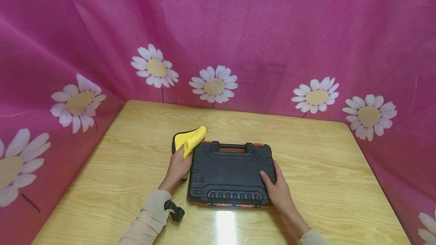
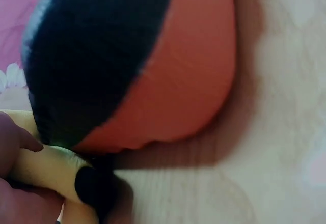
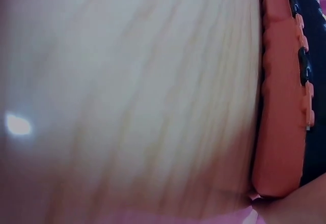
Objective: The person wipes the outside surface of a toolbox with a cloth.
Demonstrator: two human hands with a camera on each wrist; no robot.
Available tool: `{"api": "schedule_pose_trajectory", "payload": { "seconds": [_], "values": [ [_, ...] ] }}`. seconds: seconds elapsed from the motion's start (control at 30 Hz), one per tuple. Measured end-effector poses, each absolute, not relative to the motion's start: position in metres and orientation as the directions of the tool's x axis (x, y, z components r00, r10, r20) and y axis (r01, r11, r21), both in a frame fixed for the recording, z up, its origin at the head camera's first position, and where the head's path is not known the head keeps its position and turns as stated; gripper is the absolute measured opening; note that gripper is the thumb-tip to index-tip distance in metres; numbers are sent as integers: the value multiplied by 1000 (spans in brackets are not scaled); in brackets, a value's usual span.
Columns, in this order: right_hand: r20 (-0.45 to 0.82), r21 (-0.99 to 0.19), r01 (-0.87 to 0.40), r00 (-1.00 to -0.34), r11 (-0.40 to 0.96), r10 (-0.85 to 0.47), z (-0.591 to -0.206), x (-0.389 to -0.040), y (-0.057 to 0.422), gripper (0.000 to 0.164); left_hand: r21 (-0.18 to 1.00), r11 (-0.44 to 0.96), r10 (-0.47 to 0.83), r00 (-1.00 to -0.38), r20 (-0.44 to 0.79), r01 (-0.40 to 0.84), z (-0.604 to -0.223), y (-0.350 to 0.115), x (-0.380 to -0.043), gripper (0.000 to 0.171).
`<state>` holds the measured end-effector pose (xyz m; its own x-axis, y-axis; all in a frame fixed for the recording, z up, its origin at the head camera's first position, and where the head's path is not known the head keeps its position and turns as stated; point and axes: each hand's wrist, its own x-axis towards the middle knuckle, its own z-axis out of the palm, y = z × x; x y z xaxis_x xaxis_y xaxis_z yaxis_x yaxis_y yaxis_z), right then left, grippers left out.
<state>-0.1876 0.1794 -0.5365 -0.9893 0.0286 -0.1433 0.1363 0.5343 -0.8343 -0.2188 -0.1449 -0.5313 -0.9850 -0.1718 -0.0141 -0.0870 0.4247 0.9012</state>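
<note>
A black plastic tool case with an orange lower half lies flat on the wooden table, its handle toward the far side. At the case's left side, my left hand grips a yellow cloth with black edging; in the left wrist view the bunched cloth is beside the case's corner. My right hand holds the case's right edge, the thumb lying on top and the other fingers along the side, partly hidden.
The wooden table extends around the case. A pink curtain printed with white daisies hangs behind the table and along its sides. A black strap device sits at my left wrist.
</note>
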Motion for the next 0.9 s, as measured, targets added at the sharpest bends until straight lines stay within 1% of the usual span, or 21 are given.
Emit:
{"api": "schedule_pose_trajectory", "payload": {
  "seconds": [0.13,0.33,0.53,0.83,0.9],
  "values": [
    [-128,-830,121,-991,545,26,-538,-189,180,76,905,413,-144,-989,-41,-98,-531,-145,-218,37],
    [-140,-840,132,-990,526,24,-537,-189,178,76,893,433,-154,-986,-65,-126,-532,-147,-214,32],
    [-135,-846,129,-990,518,26,-533,-188,176,77,894,428,-148,-986,-73,-130,-533,-148,-210,32],
    [-141,-847,138,-989,514,34,-534,-188,175,76,887,432,-144,-983,-114,-166,-531,-150,-203,26],
    [-141,-846,139,-989,514,35,-534,-188,175,76,886,435,-140,-984,-107,-159,-530,-150,-201,25]
  ]
}}
